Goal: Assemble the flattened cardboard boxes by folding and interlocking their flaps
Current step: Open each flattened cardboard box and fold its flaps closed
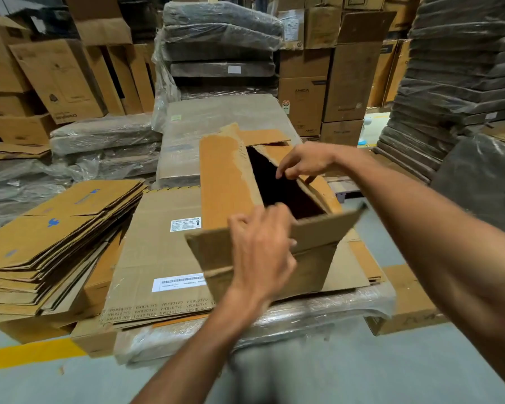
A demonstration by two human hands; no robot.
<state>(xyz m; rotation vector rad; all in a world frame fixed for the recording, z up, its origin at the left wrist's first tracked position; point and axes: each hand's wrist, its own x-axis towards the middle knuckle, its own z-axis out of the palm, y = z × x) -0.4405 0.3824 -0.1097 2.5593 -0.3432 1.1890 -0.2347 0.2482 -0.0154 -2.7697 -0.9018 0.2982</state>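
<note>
Left hand: the left hand (260, 252) lay on the near flap (327, 228) of the box (312, 272), its fingertips reaching the flap's upper edge. It was blurred, so I cannot tell whether it gripped the flap or only pressed on it.
Right hand: the right hand (303, 161) was beyond the left hand and a little to its right. Its fingers were curled down and pinched the torn edge of the right flap (324, 193).
Box: it stood upright between the two hands with its dark mouth open, just ahead of the left hand and under the right hand.
Left flap: the left flap (225, 176) lay over the opening to the left of the right hand, its orange face up and its inner edge ragged.
Far flap: the far flap (263, 137) stuck out past the right hand, roughly level.
Flat carton: a flattened carton (158, 258) with two white labels lay under the box, left of the left hand.
Stack: a stack of flattened boxes (56, 228) sat well to the left of the left hand.
Wrapped bundle: a plastic-wrapped bundle (303, 316) carried the flat carton and the box, below the left wrist.
Floor: the grey floor (70, 383) with a yellow line (27, 354) ran nearest the person.
</note>
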